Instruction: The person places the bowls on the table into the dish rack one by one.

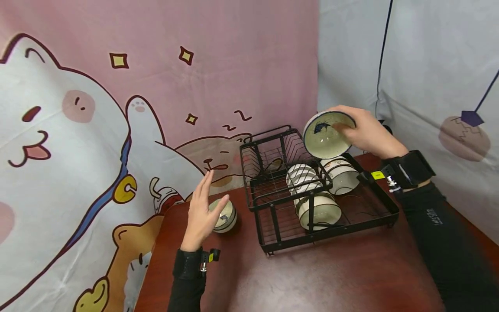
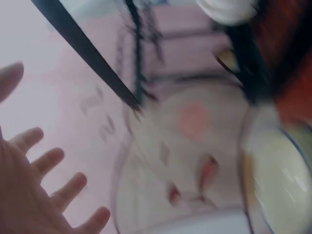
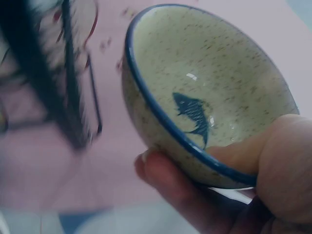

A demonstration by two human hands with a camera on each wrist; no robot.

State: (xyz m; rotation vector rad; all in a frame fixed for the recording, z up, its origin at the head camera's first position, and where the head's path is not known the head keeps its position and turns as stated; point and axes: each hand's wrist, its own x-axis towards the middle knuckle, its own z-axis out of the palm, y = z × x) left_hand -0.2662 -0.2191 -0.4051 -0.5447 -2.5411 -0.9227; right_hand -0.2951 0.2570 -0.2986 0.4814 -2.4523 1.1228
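Observation:
A speckled cream bowl (image 3: 234, 73) with a blue rim and a blue fish inside is gripped by my right hand (image 1: 368, 132), thumb inside and fingers beneath. In the head view this bowl is tilted above the right part of a black dish rack (image 1: 319, 236). My left hand (image 1: 200, 216), fingers extended and holding nothing, is raised beside the rack's left side. Behind it on the table stand stacked bowls (image 1: 230, 222) with a similar blue pattern, partly hidden by the hand. The left wrist view shows the spread fingers (image 2: 68, 192).
Inside the rack, white dishes (image 1: 302, 177) stand in a row, with cream bowls (image 1: 321, 212) in front and more bowls (image 1: 345, 180) to the right. The rack sits on a reddish-brown table (image 1: 312, 277). A printed pink cloth (image 1: 234, 65) hangs behind it.

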